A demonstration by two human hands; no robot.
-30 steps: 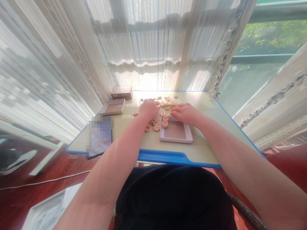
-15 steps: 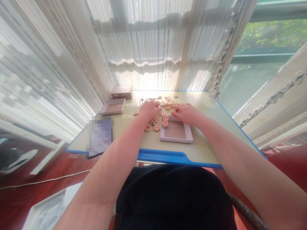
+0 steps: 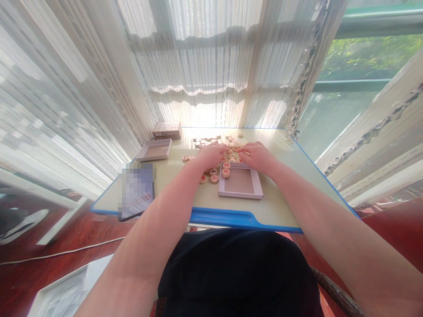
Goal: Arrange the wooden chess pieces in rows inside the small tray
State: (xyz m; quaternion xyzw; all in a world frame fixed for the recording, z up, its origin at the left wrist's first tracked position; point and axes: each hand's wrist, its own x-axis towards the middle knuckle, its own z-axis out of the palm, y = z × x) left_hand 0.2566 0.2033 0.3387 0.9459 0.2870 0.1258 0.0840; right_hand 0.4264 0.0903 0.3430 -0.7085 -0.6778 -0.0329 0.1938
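Observation:
Round wooden pieces with red or dark characters lie scattered over the pale table (image 3: pixel 280 211). My left hand (image 3: pixel 213 155) is over the pieces, fingers spread toward the right. My right hand (image 3: pixel 256 155) reaches in from the other side, fingers apart and touching pieces at the far edge of an open shallow box (image 3: pixel 240 195). Two red-marked pieces, one (image 3: pixel 226 165) behind the other (image 3: pixel 225 173), rest at the box's left edge. More pieces, among them a red-marked one (image 3: pixel 214 178), lie left of the box, some partly hidden under my left hand.
A shallow box part (image 3: pixel 154 150) lies at the back left, with a stack of flat boxes (image 3: pixel 167 130) behind it. A dark tablet-like object (image 3: pixel 139 189), partly blurred, is at the left edge. Curtains (image 3: pixel 205 66) hang behind the table.
My left hand has moved right, closer to my right hand, and its fingers reach further over the pieces. Pieces between the hands have shifted. The view has moved slightly.

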